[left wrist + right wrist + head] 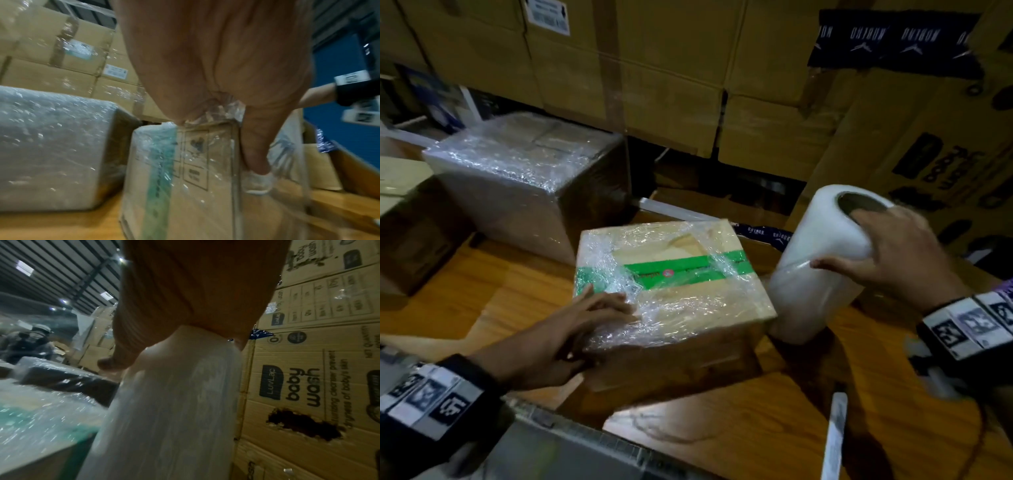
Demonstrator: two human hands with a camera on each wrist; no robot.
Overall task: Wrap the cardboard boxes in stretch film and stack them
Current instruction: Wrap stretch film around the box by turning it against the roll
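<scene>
Left hand (571, 329) lies flat on part-wrapped cardboard box (688, 270), fingers spread, thumb down near side. Box sits mid tabletop (482, 274). Right hand (900, 253) grips stretch film roll (822, 260) beside box, fingers hooked into core. Fully wrapped box (517, 178) behind, left.

Warehouse surroundings: stacked cartons, wooden tabletop, metal roof

Tall brown cartons (661, 85) stand stacked behind the wooden tabletop (774, 418); one bears a white label (548, 15), another dark printed tape (893, 37). To the right, cartons printed "baby wash" (304, 386), one with a torn hole (302, 425). Overhead, a corrugated roof (61, 272). A masked person (30, 344) stands blurred in the distance. A blue wall (339, 97) shows.
</scene>
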